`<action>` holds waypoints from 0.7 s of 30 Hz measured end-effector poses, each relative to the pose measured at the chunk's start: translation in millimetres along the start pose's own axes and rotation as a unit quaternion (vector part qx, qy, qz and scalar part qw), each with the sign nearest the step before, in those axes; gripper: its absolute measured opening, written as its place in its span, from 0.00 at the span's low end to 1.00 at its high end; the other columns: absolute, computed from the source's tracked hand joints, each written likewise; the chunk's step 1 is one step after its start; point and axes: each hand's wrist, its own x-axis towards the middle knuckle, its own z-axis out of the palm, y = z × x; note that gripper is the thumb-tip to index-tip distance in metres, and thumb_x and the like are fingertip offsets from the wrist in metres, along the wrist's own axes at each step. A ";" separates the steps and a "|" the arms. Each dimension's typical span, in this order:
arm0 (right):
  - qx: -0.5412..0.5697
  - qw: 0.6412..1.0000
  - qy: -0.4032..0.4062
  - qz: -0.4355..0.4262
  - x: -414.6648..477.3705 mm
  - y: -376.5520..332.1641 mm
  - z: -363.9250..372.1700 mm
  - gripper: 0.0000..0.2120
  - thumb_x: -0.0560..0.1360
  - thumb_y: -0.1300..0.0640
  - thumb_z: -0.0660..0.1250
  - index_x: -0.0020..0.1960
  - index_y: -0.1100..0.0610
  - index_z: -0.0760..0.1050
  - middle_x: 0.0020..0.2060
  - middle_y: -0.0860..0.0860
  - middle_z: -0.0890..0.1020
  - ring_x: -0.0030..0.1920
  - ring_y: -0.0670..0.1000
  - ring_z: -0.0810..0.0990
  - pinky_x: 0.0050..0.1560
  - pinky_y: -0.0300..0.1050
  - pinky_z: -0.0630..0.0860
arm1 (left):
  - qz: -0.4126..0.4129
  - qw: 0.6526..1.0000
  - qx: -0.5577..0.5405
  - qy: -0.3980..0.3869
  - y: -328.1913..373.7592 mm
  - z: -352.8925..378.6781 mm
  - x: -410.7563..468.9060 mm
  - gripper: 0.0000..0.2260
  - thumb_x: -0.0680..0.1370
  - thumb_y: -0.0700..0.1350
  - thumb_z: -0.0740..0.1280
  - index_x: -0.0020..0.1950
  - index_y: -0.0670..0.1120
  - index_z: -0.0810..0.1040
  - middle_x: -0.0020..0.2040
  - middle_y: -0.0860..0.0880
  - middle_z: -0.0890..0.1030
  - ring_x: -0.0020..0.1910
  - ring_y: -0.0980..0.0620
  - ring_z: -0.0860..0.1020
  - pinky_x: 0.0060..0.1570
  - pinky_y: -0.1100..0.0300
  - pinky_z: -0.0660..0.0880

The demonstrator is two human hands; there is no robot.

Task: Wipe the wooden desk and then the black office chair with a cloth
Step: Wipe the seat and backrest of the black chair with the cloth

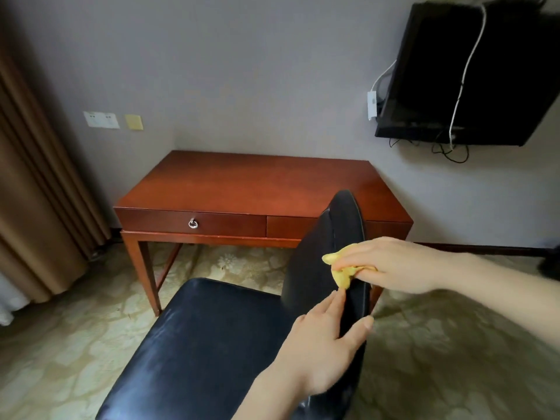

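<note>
Room: grey wall (pixel 257 71), pale patterned carpet (pixel 60 344), brown curtain (pixel 36 192) hanging at far left.
Desk: wooden desk (pixel 242 183) set into the corner against the wall; top bare; drawer front carries a metal ring pull (pixel 193 223).
Wall fittings: white socket plate (pixel 101 119) and a yellow plate (pixel 134 122) left of the desk; black TV (pixel 430 71) mounted at upper right, a white cable (pixel 461 83) draped across it, dark leads dangling beneath.
Chair: black office chair (pixel 206 344) stands in front of the desk, seen side-on, seat to the left, backrest (pixel 312 256) upright at right.
In the way: the backrest hides part of the desk's right front edge.
Cloth: yellow cloth (pixel 342 275), bunched, pressed to the backrest's near edge about halfway up.
Right hand: right hand (pixel 394 263) reaches in from the right, fingers curled over the cloth, holding it against the backrest.
Left hand: left hand (pixel 324 344) sits just below the cloth, fingers flat on the front face, thumb hooked round the rear edge, gripping the backrest.
</note>
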 end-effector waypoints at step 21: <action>0.128 0.881 0.438 0.127 -16.0 -87.3 97.6 0.13 0.78 0.51 0.56 0.56 0.44 0.78 0.60 0.37 0.76 0.63 0.39 0.69 0.65 0.41 0.65 | 0.049 0.997 0.056 0.012 -15.6 -10.3 -59.9 0.28 0.79 0.59 0.59 0.77 0.57 0.53 0.74 0.57 0.62 0.70 0.59 0.62 0.63 0.66 0.58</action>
